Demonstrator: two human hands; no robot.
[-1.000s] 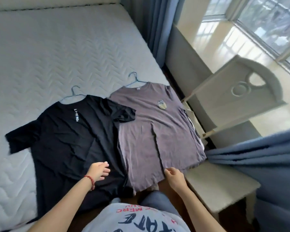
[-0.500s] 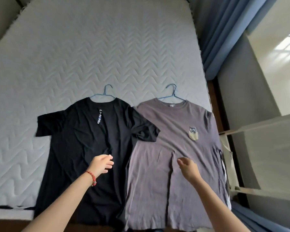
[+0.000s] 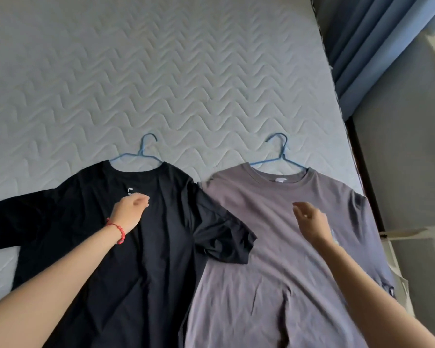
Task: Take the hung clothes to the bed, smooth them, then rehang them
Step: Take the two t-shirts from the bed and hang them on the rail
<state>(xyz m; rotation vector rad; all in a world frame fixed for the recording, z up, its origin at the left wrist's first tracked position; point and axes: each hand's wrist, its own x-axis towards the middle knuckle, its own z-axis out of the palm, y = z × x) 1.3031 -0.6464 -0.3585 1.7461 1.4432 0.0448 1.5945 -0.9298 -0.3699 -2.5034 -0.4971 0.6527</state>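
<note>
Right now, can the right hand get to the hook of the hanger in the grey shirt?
Probably yes: the right hand is over the grey shirt, and only flat fabric lies between it and the hanger hook.

Quilted white bed (image 3: 186,71) carries black shirt (image 3: 148,259) beside grey shirt (image 3: 274,272).

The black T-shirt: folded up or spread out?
Spread out: the black T-shirt lies flat on the mattress, sleeves out, one overlapping the grey T-shirt.

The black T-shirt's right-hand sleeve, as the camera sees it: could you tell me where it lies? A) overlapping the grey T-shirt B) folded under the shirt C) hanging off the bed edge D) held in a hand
A: the black T-shirt's sleeve lies across the edge of the grey T-shirt; neither hand touches it.
</note>
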